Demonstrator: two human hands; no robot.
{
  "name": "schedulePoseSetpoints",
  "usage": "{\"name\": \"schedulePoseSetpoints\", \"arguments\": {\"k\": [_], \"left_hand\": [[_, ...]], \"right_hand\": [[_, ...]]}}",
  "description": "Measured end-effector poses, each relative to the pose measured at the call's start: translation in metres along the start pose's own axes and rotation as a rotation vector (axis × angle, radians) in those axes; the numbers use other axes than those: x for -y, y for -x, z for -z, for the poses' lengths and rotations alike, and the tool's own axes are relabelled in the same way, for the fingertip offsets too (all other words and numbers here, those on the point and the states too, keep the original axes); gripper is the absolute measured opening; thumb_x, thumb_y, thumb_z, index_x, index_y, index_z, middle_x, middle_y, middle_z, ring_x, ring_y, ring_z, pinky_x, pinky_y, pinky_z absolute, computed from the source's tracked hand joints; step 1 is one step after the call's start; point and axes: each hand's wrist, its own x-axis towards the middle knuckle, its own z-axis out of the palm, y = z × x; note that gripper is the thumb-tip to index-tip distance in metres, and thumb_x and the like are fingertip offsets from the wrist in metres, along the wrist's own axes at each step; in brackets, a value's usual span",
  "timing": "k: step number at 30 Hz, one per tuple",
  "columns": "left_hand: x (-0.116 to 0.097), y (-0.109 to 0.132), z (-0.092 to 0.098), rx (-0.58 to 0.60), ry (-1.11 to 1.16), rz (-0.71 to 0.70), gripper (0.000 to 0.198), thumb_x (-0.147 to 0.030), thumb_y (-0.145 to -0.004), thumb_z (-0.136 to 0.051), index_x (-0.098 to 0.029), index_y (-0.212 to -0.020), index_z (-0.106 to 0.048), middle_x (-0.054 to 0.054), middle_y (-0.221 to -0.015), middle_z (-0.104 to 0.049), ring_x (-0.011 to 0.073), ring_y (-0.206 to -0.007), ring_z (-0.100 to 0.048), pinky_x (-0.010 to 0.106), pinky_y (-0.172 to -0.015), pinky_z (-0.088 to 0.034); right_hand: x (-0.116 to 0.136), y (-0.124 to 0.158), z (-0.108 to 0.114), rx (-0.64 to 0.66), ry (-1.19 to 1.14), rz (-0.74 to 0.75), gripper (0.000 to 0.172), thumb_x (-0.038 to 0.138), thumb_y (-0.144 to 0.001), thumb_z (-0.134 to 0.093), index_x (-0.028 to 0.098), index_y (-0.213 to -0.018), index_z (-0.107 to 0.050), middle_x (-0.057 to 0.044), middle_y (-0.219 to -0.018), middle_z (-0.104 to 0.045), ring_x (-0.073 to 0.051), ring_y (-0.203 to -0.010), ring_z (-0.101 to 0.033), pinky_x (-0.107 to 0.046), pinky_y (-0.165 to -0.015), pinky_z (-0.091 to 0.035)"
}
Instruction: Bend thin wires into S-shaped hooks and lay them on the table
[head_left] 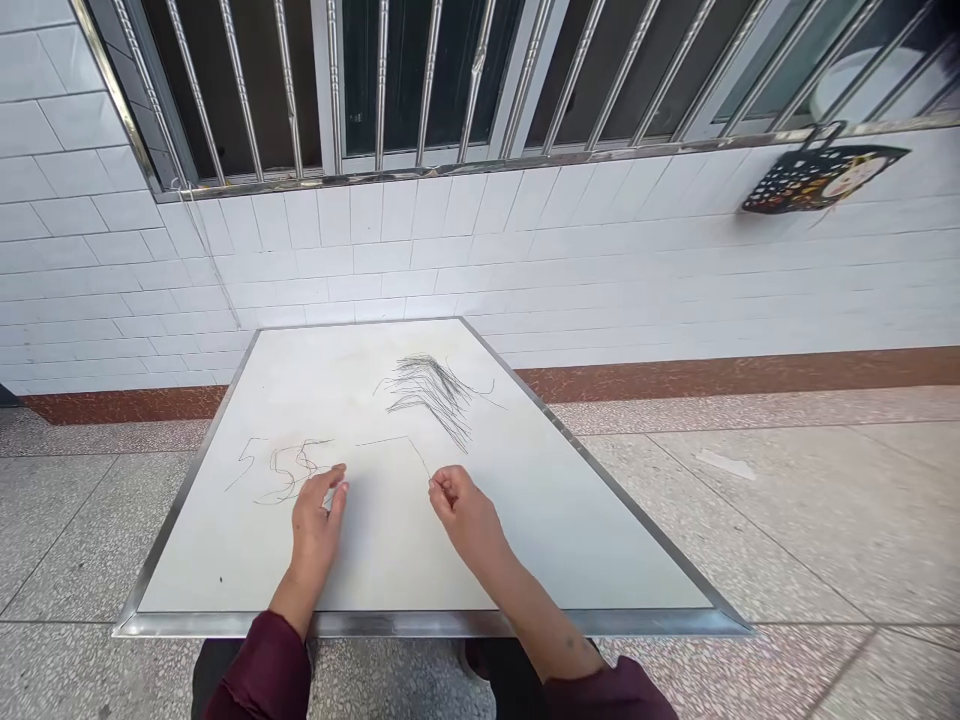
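Note:
My right hand [471, 520] is closed in a pinch on the lower end of a thin wire [409, 438], which bends near its middle and stretches left over the white tabletop. Above it lies a loose bundle of thin dark wires [435, 385], most of them bent at an angle. My left hand [315, 525] hovers over the near left part of the table, thumb and fingers apart, with nothing seen between them. Just beyond its fingertips are several curled, bent wires [289, 470], some dark and some reddish.
The white table [585, 560] has a metal edge and reaches toward a tiled wall [375, 250]. Metal window bars [382, 90] run above. A patterned bag [821, 178] hangs at the right. A small dark speck [221, 579] lies near the table's left front; a whitish scrap [726, 464] is on the floor.

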Motion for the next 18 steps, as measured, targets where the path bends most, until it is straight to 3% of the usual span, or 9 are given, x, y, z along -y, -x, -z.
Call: {"name": "schedulePoseSetpoints", "arguments": {"k": [3,5,8,14,18], "left_hand": [[-0.039,0.026,-0.009,0.159,0.428,0.293,0.030,-0.040,-0.085,-0.062,-0.021,-0.106,-0.071,0.011,-0.118,-0.069,0.0236,-0.101,-0.066,0.039,-0.088,-0.050],[-0.063,0.042,-0.011,0.172,0.612,0.384,0.033,-0.040,-0.082,-0.067,-0.020,-0.108,-0.071,0.011,-0.121,-0.068,0.0229,-0.101,-0.066,0.037,-0.088,-0.049],[-0.089,0.060,-0.006,0.126,0.789,0.473,0.036,-0.039,-0.078,-0.072,-0.019,-0.109,-0.072,0.012,-0.109,-0.072,0.0210,-0.096,-0.066,0.033,-0.084,-0.048],[-0.115,0.089,0.016,0.019,0.927,0.524,0.026,-0.034,-0.069,-0.080,-0.017,-0.089,-0.076,0.007,-0.090,-0.073,0.0132,-0.074,-0.063,0.025,-0.069,-0.047],[-0.125,0.110,0.026,0.090,0.838,0.467,0.028,-0.033,-0.072,-0.078,-0.018,-0.095,-0.076,0.003,-0.076,-0.070,0.0103,-0.066,-0.056,0.024,-0.068,-0.045]], "right_hand": [[0.025,0.040,0.004,0.017,-0.117,0.016,0.013,0.037,-0.089,-0.045,0.025,-0.083,-0.046,0.003,-0.063,-0.054,-0.015,-0.051,-0.051,-0.028,-0.050,-0.041],[0.036,0.062,0.005,0.030,-0.153,0.035,0.012,0.036,-0.088,-0.046,0.025,-0.083,-0.047,0.002,-0.066,-0.056,-0.015,-0.054,-0.052,-0.028,-0.052,-0.042],[0.049,0.090,0.007,0.075,-0.183,0.068,0.011,0.034,-0.088,-0.046,0.024,-0.083,-0.047,0.002,-0.067,-0.055,-0.015,-0.055,-0.052,-0.028,-0.053,-0.042],[0.070,0.131,0.023,0.222,-0.286,0.104,0.012,0.035,-0.090,-0.047,0.024,-0.087,-0.049,0.002,-0.070,-0.057,-0.014,-0.057,-0.054,-0.027,-0.055,-0.045],[0.080,0.139,0.040,0.141,-0.395,0.129,0.020,0.037,-0.091,-0.050,0.022,-0.104,-0.052,-0.004,-0.086,-0.063,-0.017,-0.072,-0.062,-0.029,-0.066,-0.051]]}}
